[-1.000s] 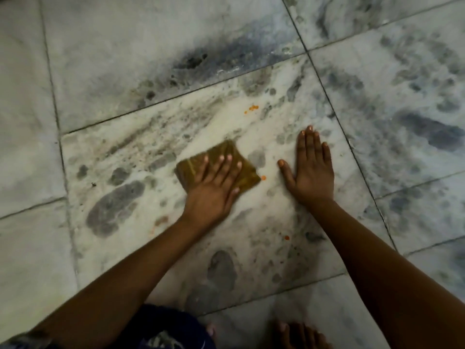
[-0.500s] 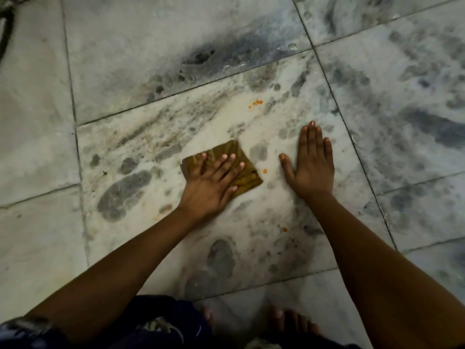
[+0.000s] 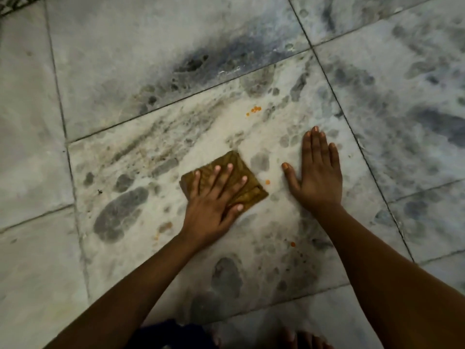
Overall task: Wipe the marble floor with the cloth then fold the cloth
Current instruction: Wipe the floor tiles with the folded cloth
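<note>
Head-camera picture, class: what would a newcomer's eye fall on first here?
First the brown cloth at centre, pressed flat under the left hand. Beside it the right hand rests open on the marble floor. Then the small orange specks beyond the cloth.

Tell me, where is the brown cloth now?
In the head view the cloth lies flat on the marble floor near the centre, under the left hand, left of the right hand.
</note>
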{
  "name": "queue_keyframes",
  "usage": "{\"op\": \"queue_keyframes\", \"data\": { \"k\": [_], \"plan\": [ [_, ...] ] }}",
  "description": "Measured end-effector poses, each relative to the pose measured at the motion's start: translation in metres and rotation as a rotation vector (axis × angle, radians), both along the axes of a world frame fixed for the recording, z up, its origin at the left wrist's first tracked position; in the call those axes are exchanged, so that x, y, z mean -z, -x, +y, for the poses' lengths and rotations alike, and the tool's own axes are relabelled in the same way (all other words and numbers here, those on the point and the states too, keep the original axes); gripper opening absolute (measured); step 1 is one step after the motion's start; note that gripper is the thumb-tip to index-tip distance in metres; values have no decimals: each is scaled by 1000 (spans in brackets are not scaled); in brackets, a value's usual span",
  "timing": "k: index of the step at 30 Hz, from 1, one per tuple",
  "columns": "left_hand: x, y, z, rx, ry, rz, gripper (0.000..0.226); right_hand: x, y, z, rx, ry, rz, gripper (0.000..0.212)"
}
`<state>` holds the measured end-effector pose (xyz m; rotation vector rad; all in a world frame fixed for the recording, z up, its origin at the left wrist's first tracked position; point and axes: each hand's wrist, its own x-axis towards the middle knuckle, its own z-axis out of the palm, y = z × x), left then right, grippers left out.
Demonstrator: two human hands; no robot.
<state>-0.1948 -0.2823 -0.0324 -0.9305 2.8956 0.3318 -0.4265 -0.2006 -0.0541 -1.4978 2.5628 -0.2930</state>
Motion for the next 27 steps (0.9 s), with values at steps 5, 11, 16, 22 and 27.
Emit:
{"op": "queue_keyframes", "data": {
  "k": [5,11,16,22,27],
  "plan": [
    [-1,63,-94,-171,20,-39,61,1,1,-1,2,6,16,77],
    [0,154,-93,-92,35,-44,59,-1,0,-2,12,-6,7,77],
    [2,72,-41,161,77,-12,62,-1,1,-2,6,-3,10,78],
    [-5,125,-104,-58,30,-53,62,-1,0,-2,13,-12,4,78],
    [-6,101,-80,62,57,25,63,-2,1,-1,14,0,-8,78]
  ]
}}
